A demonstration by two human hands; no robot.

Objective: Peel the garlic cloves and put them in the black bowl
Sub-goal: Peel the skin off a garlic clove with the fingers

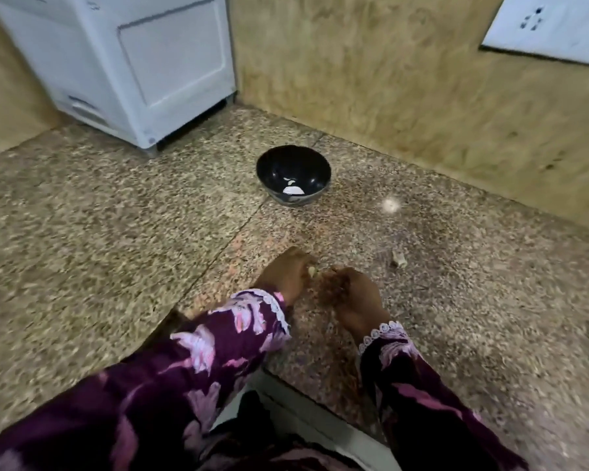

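Fingers (303,268) of both my hands pinch one clove (311,270) low over the worktop (116,215), peeling I judge, so next I strip the skin and reach forward to the bowl (293,176).

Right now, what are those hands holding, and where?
A garlic clove, pinched between the fingertips of the left hand and right hand; blur hides the exact spot.

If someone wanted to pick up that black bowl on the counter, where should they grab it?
Best by the rim of the black bowl, coming straight down from above. It stands upright with its mouth open and its sides curve in toward a narrow foot, so the rim is the easiest hold. The near side is free; the wall stands close behind.
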